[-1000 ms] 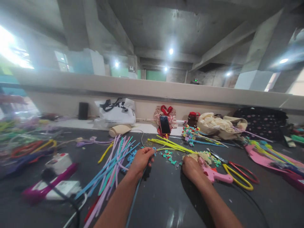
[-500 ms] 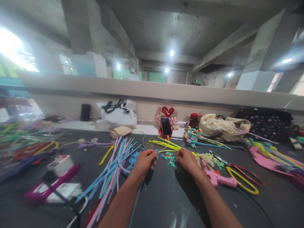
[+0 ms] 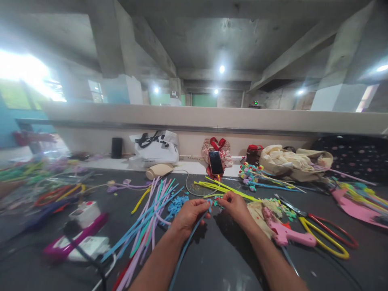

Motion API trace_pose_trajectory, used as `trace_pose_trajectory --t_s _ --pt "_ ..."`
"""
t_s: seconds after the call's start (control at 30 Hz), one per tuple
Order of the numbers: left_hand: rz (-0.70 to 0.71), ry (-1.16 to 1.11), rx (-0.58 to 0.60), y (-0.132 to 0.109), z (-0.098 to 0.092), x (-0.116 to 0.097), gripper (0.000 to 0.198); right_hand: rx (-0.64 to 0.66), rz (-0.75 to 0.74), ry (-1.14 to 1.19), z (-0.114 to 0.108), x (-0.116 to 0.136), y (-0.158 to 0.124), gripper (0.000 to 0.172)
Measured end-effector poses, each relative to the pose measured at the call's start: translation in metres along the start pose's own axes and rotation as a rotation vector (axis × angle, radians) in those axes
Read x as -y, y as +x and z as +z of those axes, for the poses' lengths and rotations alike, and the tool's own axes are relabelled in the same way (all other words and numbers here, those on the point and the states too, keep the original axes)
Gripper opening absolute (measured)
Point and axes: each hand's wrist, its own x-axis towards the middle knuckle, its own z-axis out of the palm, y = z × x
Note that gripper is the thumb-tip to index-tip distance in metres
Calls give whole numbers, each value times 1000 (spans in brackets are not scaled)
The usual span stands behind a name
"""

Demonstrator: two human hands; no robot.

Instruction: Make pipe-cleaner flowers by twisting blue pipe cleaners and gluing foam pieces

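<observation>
My left hand (image 3: 191, 215) pinches the top of a long blue pipe cleaner (image 3: 182, 256), whose lower end trails down beside my forearm. At its tip, by my fingertips, is a small curled blue piece. Close by on the right, my right hand (image 3: 238, 208) has thumb and fingers pinched together; what they hold, if anything, is too small to make out. Small green and red pieces (image 3: 216, 200) lie on the table between and behind my hands. Just left of my left hand is a heap of small blue pieces (image 3: 177, 205).
Left lies a bundle of lilac, blue and teal pipe cleaners (image 3: 151, 218), beyond it a purple power strip (image 3: 54, 250) with cables. To the right are a pink glue gun (image 3: 292, 236) and scissors (image 3: 327, 234). Yellow pipe cleaners (image 3: 230, 188) and a propped phone (image 3: 216, 163) are ahead.
My right hand has moved left from over the green pieces' right side, closer to my left hand. The left hand still pinches the blue pipe cleaner. The view has shifted slightly.
</observation>
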Motion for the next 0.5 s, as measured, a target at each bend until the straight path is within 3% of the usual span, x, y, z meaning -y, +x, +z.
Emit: trace_pose_trajectory --t_s 0.23,0.37,0.5 --pt "-37 41 9 4 0 5 27 -84 56 275 -12 -3 3 7" --pt "-45 47 7 5 0 7 27 -13 74 460 -16 -3 2 8" --pt "-55 -4 18 6 -1 6 24 142 55 565 -7 9 -7 11"
